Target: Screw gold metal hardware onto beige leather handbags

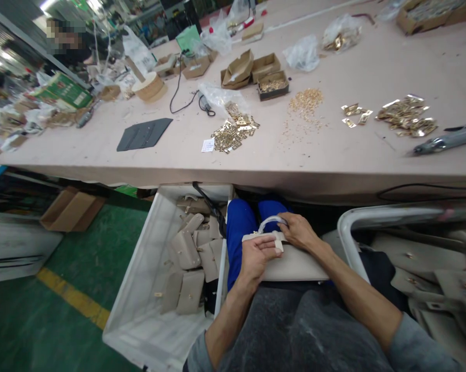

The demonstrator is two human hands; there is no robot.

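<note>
A beige handbag point(295, 266) lies across my lap, its pale curved handle point(267, 222) standing up at the far side. My left hand point(258, 253) grips the bag's left part, the fingers laid over its top near a small light strap tab point(279, 243). At the handle's right end, my right hand point(297, 231) is closed on the bag, and its fingertips are partly hidden. Both hands work close together at the bag's top edge.
A white bin point(140, 289) of beige bags stands at my left; another white-rimmed bin point(345, 227) of bags is at my right. On the table point(334, 160) lie gold metal plates point(233, 134), small gold parts point(306, 101) and a power screwdriver point(446, 142). A person sits far left.
</note>
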